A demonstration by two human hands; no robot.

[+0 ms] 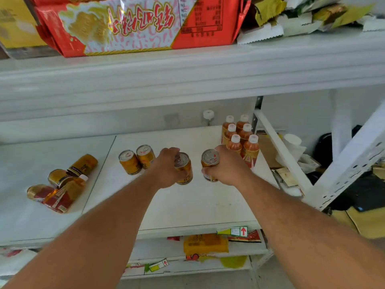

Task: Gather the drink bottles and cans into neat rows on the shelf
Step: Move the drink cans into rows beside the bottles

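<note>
On the white shelf (187, 205) my left hand (166, 167) grips an upright orange can (184, 170). My right hand (226, 165) grips a second orange can (210, 161) beside it. Two more orange cans (136, 159) stand upright to the left of my left hand. Several tea bottles with white caps (240, 138) stand in two rows at the back right, just behind my right hand. At the far left a loose heap of cans and bottles (62, 182) lies on its side.
A red and white snack bag (133, 24) and crumpled packets (302, 15) lie on the shelf above. A slanted white metal brace (279, 149) borders the shelf's right side. Packets (206, 244) fill the lower shelves. Clutter sits on the floor at right.
</note>
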